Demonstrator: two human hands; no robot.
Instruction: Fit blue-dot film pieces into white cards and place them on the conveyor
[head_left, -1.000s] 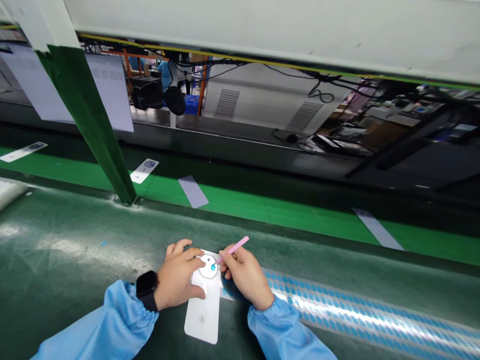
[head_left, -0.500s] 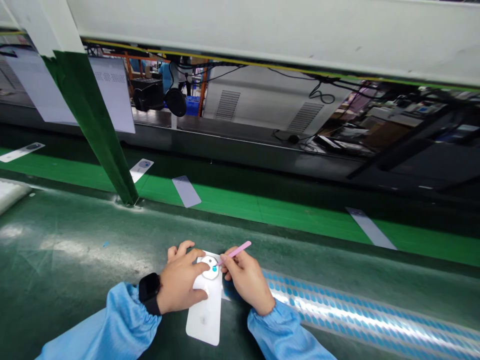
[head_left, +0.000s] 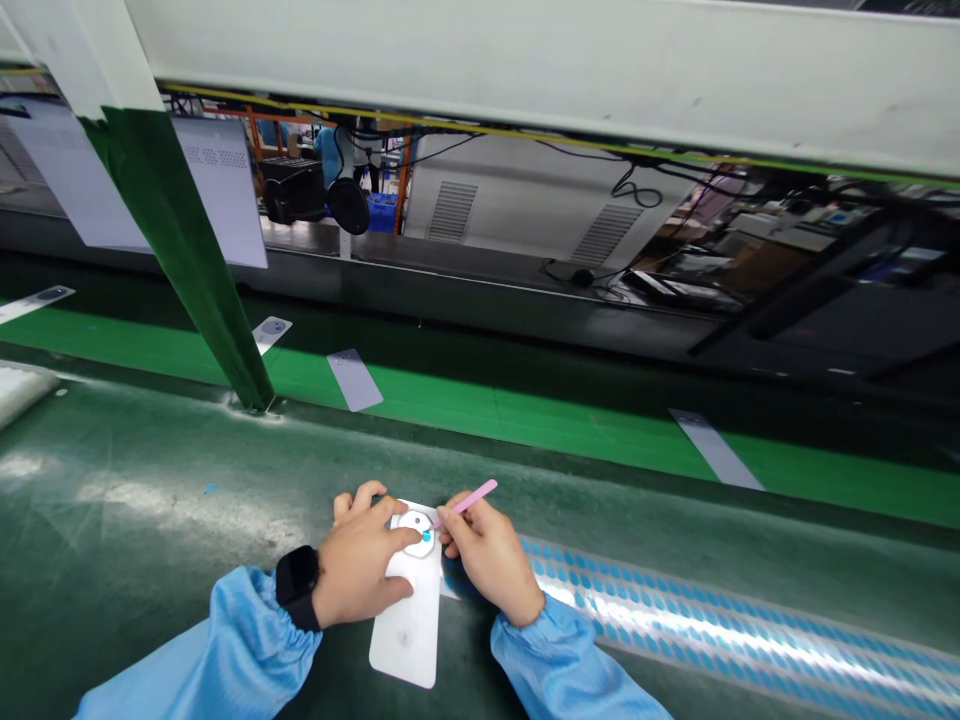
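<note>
A white flat panel (head_left: 409,630) with rounded corners lies on the green bench in front of me. Near its top is a white rounded piece (head_left: 415,521) with a small dark hole and a bright blue dot (head_left: 426,537). My left hand (head_left: 364,565) rests with spread fingers on the panel's left edge, a fingertip beside the blue dot. My right hand (head_left: 491,555) pinches a pink tweezer-like tool (head_left: 476,496), its tip at the blue dot. Right of the panel, a clear sheet with rows of blue dots (head_left: 675,610) runs partly under my right forearm.
Behind the bench, a green belt (head_left: 480,400) carries several flat pieces, among them a pale panel (head_left: 355,380) and another at the right (head_left: 716,450). A green-wrapped post (head_left: 187,260) stands at the left. A white beam (head_left: 480,70) crosses above.
The pieces on the green belt have shifted left. Both hands stay nearly in place, with the tool tip still at the blue dot.
</note>
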